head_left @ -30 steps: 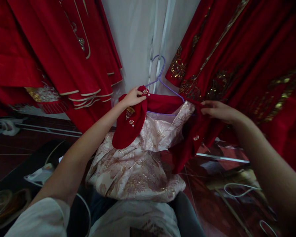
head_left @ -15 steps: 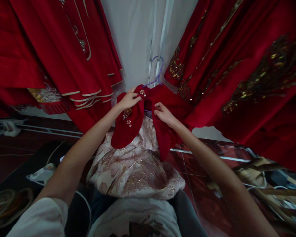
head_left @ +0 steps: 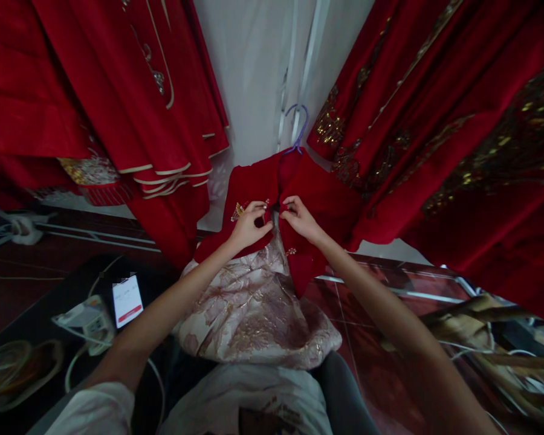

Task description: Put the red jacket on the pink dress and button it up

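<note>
A small red velvet jacket (head_left: 326,196) with pearl and gold ornaments hangs over a pale pink brocade dress (head_left: 249,308) on a purple wire hanger (head_left: 299,124). My left hand (head_left: 249,225) pinches the left front edge of the jacket. Close beside it, my right hand (head_left: 299,217) pinches the right front edge. The two edges meet at the middle of the chest between my fingertips. The dress skirt spreads down onto my lap.
Long red embroidered garments hang at left (head_left: 95,90) and right (head_left: 457,121), with a white wall (head_left: 254,60) between them. At lower left a lit phone (head_left: 127,300) lies by a white power strip (head_left: 84,317) and cables. Dark red floor tiles (head_left: 381,296) show at right.
My left hand dropped from the jacket's collar to its front edge. The right hand came in from the far right sleeve, and both front panels are now drawn together.
</note>
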`<state>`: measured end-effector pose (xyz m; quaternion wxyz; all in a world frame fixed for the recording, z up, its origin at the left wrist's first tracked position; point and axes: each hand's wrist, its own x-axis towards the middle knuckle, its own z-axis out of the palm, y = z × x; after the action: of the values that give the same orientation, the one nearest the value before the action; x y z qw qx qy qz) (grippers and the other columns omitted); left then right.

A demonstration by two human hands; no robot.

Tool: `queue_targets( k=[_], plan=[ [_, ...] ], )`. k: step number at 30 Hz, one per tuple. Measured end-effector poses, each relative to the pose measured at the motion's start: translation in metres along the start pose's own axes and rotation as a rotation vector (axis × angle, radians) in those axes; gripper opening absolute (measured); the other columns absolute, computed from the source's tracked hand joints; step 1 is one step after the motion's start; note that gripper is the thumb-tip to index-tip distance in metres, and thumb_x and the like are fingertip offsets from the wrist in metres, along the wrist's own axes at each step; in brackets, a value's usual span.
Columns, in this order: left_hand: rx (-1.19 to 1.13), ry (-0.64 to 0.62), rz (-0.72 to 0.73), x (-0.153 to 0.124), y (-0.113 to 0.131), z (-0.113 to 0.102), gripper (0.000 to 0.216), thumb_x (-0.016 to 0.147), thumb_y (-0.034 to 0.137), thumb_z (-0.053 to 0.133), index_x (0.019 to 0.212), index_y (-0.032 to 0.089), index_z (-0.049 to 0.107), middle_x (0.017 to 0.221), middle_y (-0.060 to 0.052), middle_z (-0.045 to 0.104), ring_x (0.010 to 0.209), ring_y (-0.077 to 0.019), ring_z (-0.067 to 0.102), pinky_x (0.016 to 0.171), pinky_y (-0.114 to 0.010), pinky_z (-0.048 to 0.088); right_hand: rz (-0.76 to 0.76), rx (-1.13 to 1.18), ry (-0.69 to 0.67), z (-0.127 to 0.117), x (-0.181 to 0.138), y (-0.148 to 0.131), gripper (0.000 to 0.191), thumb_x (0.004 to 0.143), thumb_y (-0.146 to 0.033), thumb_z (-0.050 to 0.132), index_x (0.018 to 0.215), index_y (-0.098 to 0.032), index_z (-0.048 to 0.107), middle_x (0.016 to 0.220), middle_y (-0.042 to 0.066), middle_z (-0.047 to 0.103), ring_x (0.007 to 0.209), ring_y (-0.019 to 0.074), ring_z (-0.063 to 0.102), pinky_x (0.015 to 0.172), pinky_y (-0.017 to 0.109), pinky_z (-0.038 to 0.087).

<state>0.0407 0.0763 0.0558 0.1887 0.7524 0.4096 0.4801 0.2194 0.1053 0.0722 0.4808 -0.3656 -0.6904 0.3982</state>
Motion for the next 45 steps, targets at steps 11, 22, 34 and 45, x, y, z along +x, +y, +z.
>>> queue_targets(
  k=[11,22,34,45],
  plan=[
    [-0.561,0.089,-0.376,0.016,-0.011,0.018,0.033,0.056,0.009,0.071,0.085,0.017,0.059,0.083,-0.001,0.065,0.076,-0.012,0.061,0.081,-0.03,0.05,-0.07,0.112,0.131,0.015,-0.004,0.013,0.036,0.075,-0.041,0.063,0.102,-0.026,0.044,0.097,0.003,0.055,0.09,0.0157,0.057,0.078,0.029,0.05],
    [-0.59,-0.042,-0.364,0.009,0.001,-0.004,0.036,0.061,0.018,0.077,0.096,0.016,0.068,0.094,-0.005,0.07,0.088,-0.0151,0.064,0.092,-0.037,0.048,-0.119,-0.02,0.182,0.01,-0.004,0.022,0.034,0.083,-0.051,0.058,0.103,-0.025,0.048,0.101,0.006,0.058,0.092,0.0165,0.058,0.079,0.03,0.05],
    [-0.746,0.01,-0.423,0.004,-0.003,-0.004,0.04,0.064,0.02,0.076,0.102,0.017,0.068,0.103,-0.007,0.07,0.096,-0.0163,0.064,0.095,-0.035,0.047,-0.102,0.025,0.145,0.006,-0.007,0.014,0.033,0.081,-0.05,0.062,0.096,-0.024,0.05,0.098,0.004,0.06,0.088,0.0158,0.06,0.082,0.033,0.051],
    [-0.605,-0.056,-0.351,0.017,-0.001,-0.007,0.038,0.06,0.017,0.076,0.096,0.017,0.064,0.096,-0.004,0.068,0.086,-0.0125,0.062,0.087,-0.031,0.048,-0.134,0.018,0.123,0.007,0.005,0.006,0.027,0.081,-0.044,0.064,0.092,-0.024,0.05,0.096,0.004,0.063,0.086,0.0162,0.064,0.079,0.032,0.053]
  ],
)
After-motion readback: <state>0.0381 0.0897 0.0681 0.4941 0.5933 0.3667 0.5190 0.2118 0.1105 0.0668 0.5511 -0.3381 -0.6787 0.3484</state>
